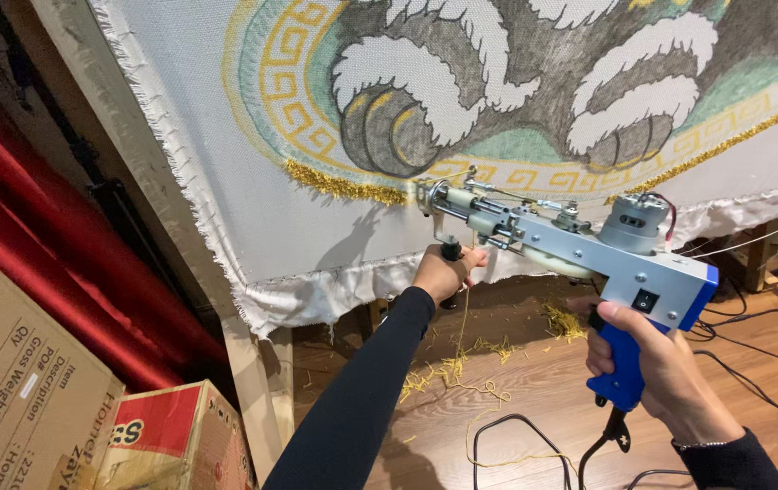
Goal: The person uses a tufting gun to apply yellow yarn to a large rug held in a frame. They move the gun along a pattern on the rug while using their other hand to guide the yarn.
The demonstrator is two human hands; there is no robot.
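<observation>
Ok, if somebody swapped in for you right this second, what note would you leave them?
Left hand: gripping the front knob of the tufting gun.
Right hand: wrapped round its blue handle.
Needle tip is against the stretched cloth, at the end of a yellow yarn border.
Done: a stretch of border left of the tip, another at right.
Left: the gap between them is bare.
Yarn scraps lie on the floor.

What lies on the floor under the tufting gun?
Under the tufting gun, loose yellow yarn scraps and black cables lie on the wooden floor. The right hand and the gun's body hide some floor.
</observation>
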